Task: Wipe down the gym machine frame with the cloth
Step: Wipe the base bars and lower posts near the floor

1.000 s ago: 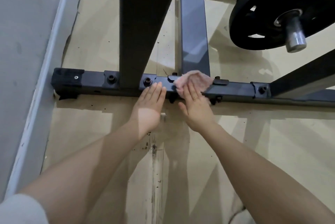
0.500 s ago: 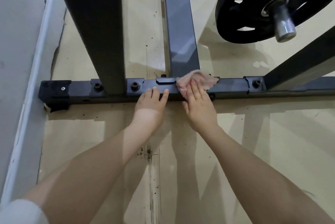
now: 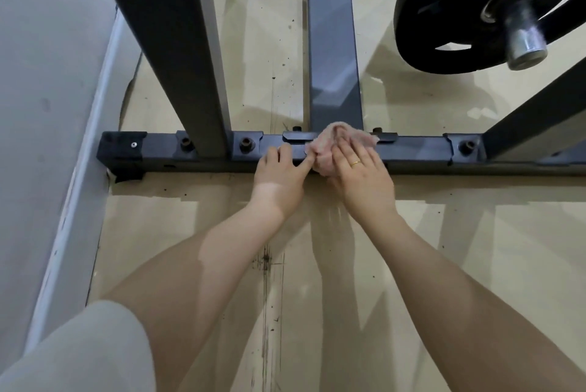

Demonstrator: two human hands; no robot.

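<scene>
1. a person looks down at the floor-level base of a dark grey gym machine frame (image 3: 196, 150), both bare forearms reaching forward to it.
2. the frame's base is a square steel bar whose long axis runs left to right across the view, lying flat on a tan floor (image 3: 475, 249). a black end cap (image 3: 122, 147) closes its left end near a grey wall (image 3: 38, 106), and bolts (image 3: 246, 143) stud its top face.
3. a thick upright post (image 3: 177, 52) rises from the bar left of centre. a flat grey rail (image 3: 334, 52) runs away from the viewer, meeting the bar at its middle. a slanted strut (image 3: 532, 112) joins at the right.
4. the cloth (image 3: 329, 144) is small, pale pink and bunched into soft folds. it sits on top of the bar just where the rail meets it and spills over the near face.
5. the right hand (image 3: 361, 176), wearing a gold ring (image 3: 355, 163), presses on the cloth with fingers laid over it, the thumb tucked at its lower edge.
6. the left hand (image 3: 279, 173) rests on the bar just left of the cloth, fingers bent over the near top edge, the forefinger reaching to the cloth's side.
7. a black weight plate (image 3: 444, 27) on a silver peg (image 3: 524, 39) hangs at the upper right.
8. a pale sleeve (image 3: 79, 353) shows at the lower left.
</scene>
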